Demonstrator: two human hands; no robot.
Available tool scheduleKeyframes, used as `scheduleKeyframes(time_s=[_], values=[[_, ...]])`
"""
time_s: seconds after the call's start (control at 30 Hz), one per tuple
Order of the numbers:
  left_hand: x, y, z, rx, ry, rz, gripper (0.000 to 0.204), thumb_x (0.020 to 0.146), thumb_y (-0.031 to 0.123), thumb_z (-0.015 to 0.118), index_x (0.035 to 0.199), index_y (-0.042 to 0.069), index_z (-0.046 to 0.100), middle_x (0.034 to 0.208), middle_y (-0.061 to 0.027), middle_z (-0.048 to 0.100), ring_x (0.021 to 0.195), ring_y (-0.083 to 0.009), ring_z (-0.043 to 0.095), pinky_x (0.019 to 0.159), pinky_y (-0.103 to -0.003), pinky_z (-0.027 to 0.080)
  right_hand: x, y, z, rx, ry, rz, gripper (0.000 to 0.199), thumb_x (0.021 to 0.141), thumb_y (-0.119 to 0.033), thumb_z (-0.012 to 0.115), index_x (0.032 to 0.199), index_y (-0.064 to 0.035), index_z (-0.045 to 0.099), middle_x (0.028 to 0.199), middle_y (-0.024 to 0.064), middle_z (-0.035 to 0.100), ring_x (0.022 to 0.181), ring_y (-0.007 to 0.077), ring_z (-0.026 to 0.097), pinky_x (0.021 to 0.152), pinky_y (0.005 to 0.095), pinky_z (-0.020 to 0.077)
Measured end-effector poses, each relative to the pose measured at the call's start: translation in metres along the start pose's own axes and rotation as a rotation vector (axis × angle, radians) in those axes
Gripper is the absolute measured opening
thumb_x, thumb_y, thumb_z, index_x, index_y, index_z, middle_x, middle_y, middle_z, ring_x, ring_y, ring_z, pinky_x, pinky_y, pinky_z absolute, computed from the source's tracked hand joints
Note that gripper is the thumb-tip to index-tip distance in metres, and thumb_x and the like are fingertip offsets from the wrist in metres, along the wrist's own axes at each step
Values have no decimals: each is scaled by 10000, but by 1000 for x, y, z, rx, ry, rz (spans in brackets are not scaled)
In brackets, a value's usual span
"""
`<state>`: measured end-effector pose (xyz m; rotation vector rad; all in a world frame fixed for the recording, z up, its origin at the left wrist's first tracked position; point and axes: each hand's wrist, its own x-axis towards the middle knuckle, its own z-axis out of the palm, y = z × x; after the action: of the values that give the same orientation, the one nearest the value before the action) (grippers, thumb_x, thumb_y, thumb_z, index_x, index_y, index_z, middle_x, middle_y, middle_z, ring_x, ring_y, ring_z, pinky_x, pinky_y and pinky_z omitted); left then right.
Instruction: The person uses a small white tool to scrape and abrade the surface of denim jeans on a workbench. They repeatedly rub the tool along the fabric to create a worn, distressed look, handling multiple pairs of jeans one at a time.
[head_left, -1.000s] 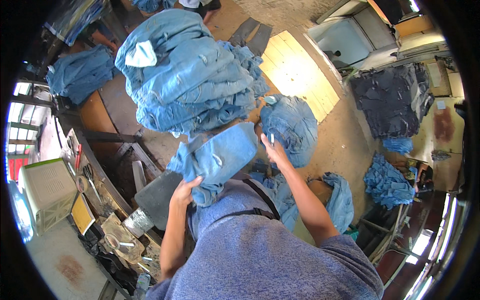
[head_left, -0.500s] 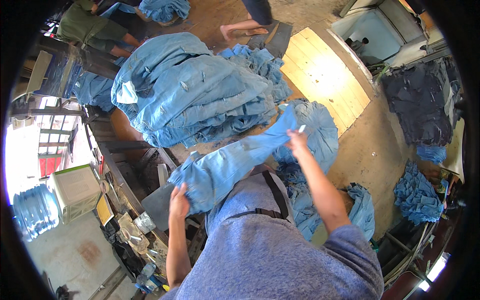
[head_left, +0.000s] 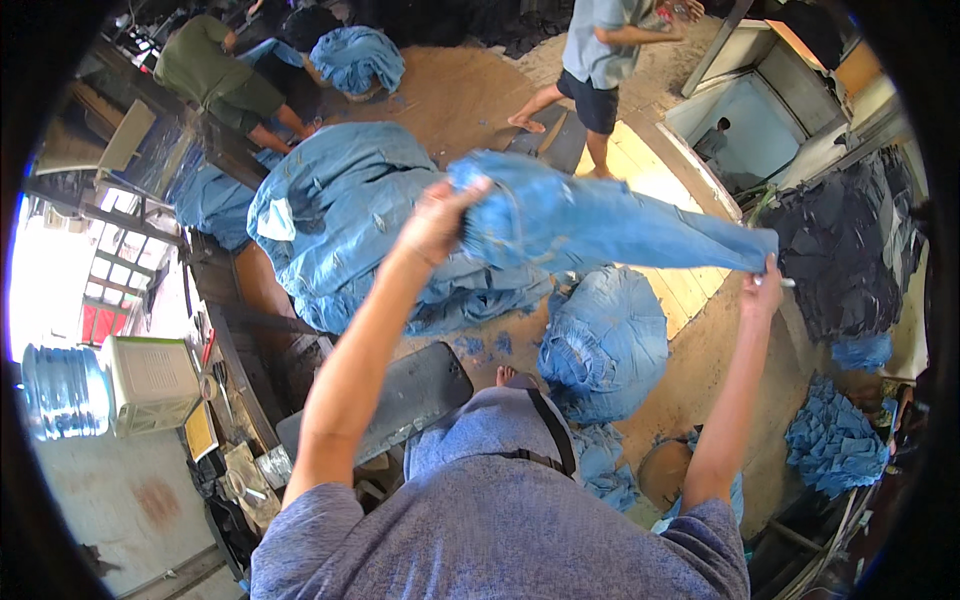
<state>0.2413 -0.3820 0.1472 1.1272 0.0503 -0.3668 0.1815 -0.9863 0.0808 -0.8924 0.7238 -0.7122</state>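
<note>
A pair of light blue jeans [head_left: 610, 220] is stretched out in the air in front of me, blurred a little by motion. My left hand [head_left: 440, 218] is closed on its wider, bunched end. At the narrower end, my right hand [head_left: 763, 290] grips the cloth, and a small white stick-like thing [head_left: 787, 283] pokes out from its fingers. Behind the jeans lies a large heap of blue jeans [head_left: 335, 215], partly covered by my left arm and the cloth. Below the held jeans sits a rounded bundle of blue denim [head_left: 605, 345].
A dark, worn board [head_left: 420, 385] lies left of my lap. Black cloth [head_left: 845, 245] and a crumpled blue denim pile [head_left: 835, 435] are at the right. A person in shorts [head_left: 600, 70] walks beyond; another in green [head_left: 215, 75] bends at far left. A water bottle [head_left: 65, 392] stands left.
Both hands have lifted the jeans up and away from my lap, toward the right, and stretched them out. The dark board now shows more fully. The walking person has come further into view.
</note>
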Motion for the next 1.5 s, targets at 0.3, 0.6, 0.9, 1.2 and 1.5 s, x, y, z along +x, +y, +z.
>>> scheduleKeyframes(time_s=[0.3, 0.6, 0.9, 1.2, 1.5], values=[[-159, 210, -135, 1120, 888, 112, 636, 938, 318, 840, 1445, 12, 609, 1293, -145, 729, 1125, -176, 678, 963, -301, 516, -162, 105, 107, -570, -774, 548, 522, 1043, -478, 661, 1310, -36, 582, 1207, 151, 757, 1076, 257, 751, 793, 383, 627], [-300, 201, 46, 346, -218, 525, 1056, 1003, 659, 600, 1645, -71, 188, 1507, -138, 577, 1522, -440, 375, 1237, -583, 270, -176, 282, -63, -884, -566, 863, 576, 965, -526, 762, 1240, -44, 608, 1081, 110, 777, 890, 224, 770, 725, 370, 619], [-208, 160, 105, -197, -272, -70, 398, 1071, 448, 619, 1356, 203, 491, 1036, -61, 829, 1084, -210, 653, 1060, -433, 288, -149, 357, -179, -1840, -556, -18, 799, 767, -501, 930, 1243, 2, 531, 1129, 156, 719, 1050, 340, 698, 862, 483, 560], [-186, 93, 90, -303, -108, -34, 562, 1007, 554, 664, 1402, 257, 395, 1244, -116, 762, 1077, -219, 558, 1001, -435, 301, -171, 383, -191, -2113, -627, -197, 885, 718, -416, 974, 1318, -9, 465, 1543, 260, 403, 1416, 447, 424, 1111, 541, 434], [-190, 98, 86, -237, -185, -81, 817, 953, 581, 725, 1562, 283, 269, 1306, -104, 745, 1141, -185, 560, 1075, -480, 286, -134, 356, -208, -1851, -628, -313, 299, 889, -89, 731, 1113, -18, 546, 976, 202, 682, 951, 438, 666, 836, 534, 532]])
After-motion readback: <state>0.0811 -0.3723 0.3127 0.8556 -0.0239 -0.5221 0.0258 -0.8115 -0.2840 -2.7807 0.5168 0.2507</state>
